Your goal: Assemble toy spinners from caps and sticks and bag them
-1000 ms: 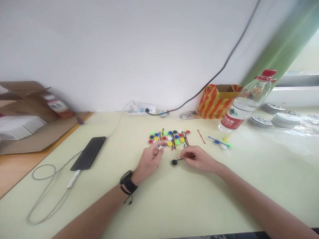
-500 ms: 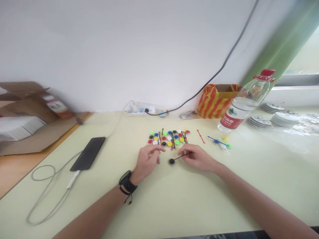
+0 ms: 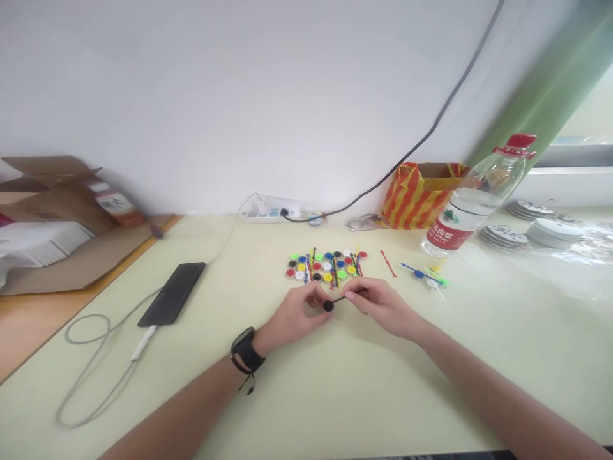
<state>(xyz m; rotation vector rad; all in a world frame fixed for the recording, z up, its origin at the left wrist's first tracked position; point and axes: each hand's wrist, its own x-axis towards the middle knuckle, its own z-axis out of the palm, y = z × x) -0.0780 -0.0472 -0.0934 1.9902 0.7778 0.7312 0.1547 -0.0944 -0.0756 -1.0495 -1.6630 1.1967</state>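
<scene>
My left hand (image 3: 297,313), with a black watch on its wrist, has thumb and fingers closed around a small round black disc (image 3: 328,306). In my right hand (image 3: 380,305) a thin black pointer (image 3: 339,299) is pinched, its end reaching to the disc. Whether disc and pointer are joined I cannot tell. Just behind my hands lie several small round discs (image 3: 327,277) in red, white, blue, green, yellow and black, with coloured arrow pointers (image 3: 334,271) laid across them. A single red arrow pointer (image 3: 388,263) rests to their right.
Right of my hands is a small pile with a blue arrow (image 3: 421,273). A large water bottle (image 3: 450,227), a striped bag (image 3: 412,198) and stacks of white discs (image 3: 555,231) stand beyond. At left are a charging phone (image 3: 173,294) and a cardboard box (image 3: 57,191).
My left hand has moved right and closed on the black disc, which sat on the table before. My right hand still pinches the pointer, its fingertips now nearer the disc.
</scene>
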